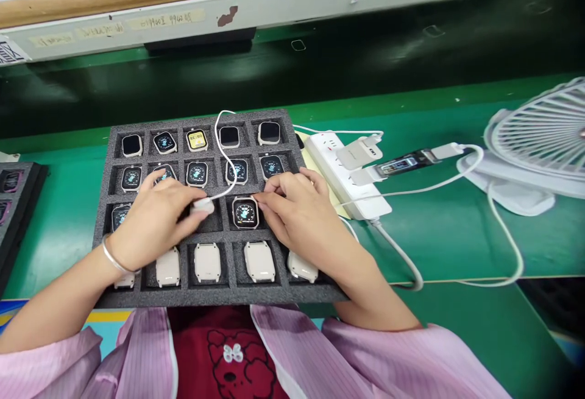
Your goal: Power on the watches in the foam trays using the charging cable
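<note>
A dark grey foam tray [283,289] with rows of pockets holds several small smartwatch bodies. Some lie face up with lit screens, and the front row lies face down showing cream backs [208,262]. My left hand [153,219] rests over the third row, its fingers pinched on a white round charger puck [202,206]. The puck's white cable [223,143] loops up across the tray. My right hand [304,210] is closed, with its fingertips on the right edge of a lit watch [245,212] in the third row.
A white power strip [338,173] with plugged adapters lies right of the tray, with a USB meter [404,163] and cables running off it. A white desk fan [539,143] stands at far right. Another foam tray [18,204] sits at the left edge. A dark conveyor belt [320,64] runs behind.
</note>
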Demonstrator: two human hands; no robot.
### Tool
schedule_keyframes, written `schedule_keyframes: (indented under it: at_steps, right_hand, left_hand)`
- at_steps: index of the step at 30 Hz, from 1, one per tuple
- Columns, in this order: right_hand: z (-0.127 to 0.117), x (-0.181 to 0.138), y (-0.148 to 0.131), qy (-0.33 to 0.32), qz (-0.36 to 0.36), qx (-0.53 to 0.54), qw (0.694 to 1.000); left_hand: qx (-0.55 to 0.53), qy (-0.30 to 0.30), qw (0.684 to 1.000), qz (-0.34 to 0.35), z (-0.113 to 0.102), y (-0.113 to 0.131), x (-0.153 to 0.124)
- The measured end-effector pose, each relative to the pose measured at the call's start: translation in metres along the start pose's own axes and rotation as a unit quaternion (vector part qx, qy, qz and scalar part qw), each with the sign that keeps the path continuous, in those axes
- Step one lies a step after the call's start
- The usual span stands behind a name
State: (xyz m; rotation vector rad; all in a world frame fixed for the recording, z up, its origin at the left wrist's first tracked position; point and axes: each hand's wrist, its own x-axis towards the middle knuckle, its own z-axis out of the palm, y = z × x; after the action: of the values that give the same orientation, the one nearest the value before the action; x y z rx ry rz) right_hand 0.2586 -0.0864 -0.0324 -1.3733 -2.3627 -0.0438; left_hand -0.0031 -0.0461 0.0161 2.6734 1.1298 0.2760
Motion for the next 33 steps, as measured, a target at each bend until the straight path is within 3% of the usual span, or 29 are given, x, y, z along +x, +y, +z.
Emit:
schedule_keyframes:
  at_steps: [4, 9, 18, 21, 24, 28, 33]
  right_hand:
    - [0.002, 0.000, -0.001, 0.009, -0.003, 0.003, 1.000]
    - [0.003, 0.002, 0.001, 0.006, -0.011, 0.030, 0.999]
    - [0.001, 0.004, 0.000, 0.019, -0.016, 0.004, 1.000]
    - [0.002, 0.006, 0.000, 0.055, -0.023, -0.028, 0.998]
    - [-0.005, 0.005, 0.000, 0.136, 0.002, -0.060, 0.989]
    - [-0.025, -0.016, 0.001, 0.186, 0.074, 0.043, 0.979]
    - [-0.050, -0.069, 0.000, 0.127, 0.118, 0.174, 0.969]
  left_hand:
    - [-0.133, -0.063, 0.988, -0.054, 0.001, -0.016, 0.001]
    - [-0.134, -0.103, 0.983, -0.066, 0.004, -0.016, 0.000]
    - [-0.153, -0.121, 0.978, -0.069, 0.001, -0.015, 0.001]
    - [-0.149, -0.119, 0.979, -0.068, 0.002, -0.016, 0.002]
    - [-0.138, -0.118, 0.981, -0.070, 0.003, -0.016, 0.002]
    - [-0.128, -0.117, 0.982, -0.073, 0.003, -0.015, 0.001]
    - [-0.119, -0.096, 0.986, -0.067, 0.002, -0.017, 0.000]
